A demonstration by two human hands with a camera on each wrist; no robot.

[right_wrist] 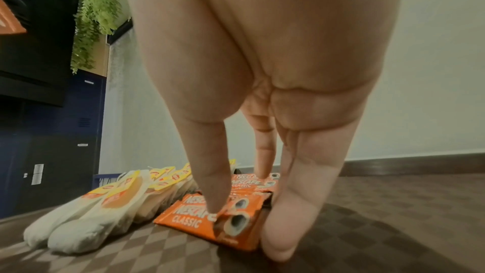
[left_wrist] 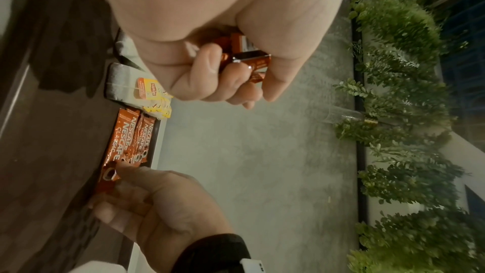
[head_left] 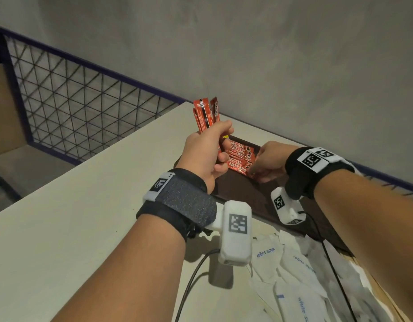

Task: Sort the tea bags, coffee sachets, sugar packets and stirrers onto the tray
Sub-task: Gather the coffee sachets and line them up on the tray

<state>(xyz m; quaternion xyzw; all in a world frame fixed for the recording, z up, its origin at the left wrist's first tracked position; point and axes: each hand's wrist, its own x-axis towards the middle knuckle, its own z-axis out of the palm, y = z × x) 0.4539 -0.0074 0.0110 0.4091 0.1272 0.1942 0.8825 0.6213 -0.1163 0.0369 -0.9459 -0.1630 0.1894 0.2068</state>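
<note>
your forearms fill the foreground of the head view, each with a strapped wrist camera, and just past them, at the near right on the bench (head_left: 89,182), lies a loose heap of white sugar packets (head_left: 293,263) printed "white sugar", off the tray.

your left hand (head_left: 206,154) is raised above the bench at the tray's near left edge, its fingers (left_wrist: 210,63) curled tight around a bundle of red coffee sachets (head_left: 205,115) that stand upright out of the top of the fist. how many are in the bundle you cannot tell.

your right hand (head_left: 269,161) is down over the dark tray (head_left: 247,196), which has a faint checkered surface. its fingers (right_wrist: 210,173) are extended and fairly narrow, thumb and fingertips touching the nearest end of the row of nescafe sachets (head_left: 241,156); the thumb tip presses on the top sachet beside the printed coffee cup, while the other fingertips come down just at the sachet's end. no sachet is lifted from the tray.

on the tray, the nescafe sachets lie flat, overlapping one another in a short stack along the far side. just beside them, touching or nearly so, sits a group of white tea bags (right_wrist: 92,215) with yellow and red lipton tags, lying side by side in the tray's far left corner. much of the tray surface nearer you shows bare.
</note>
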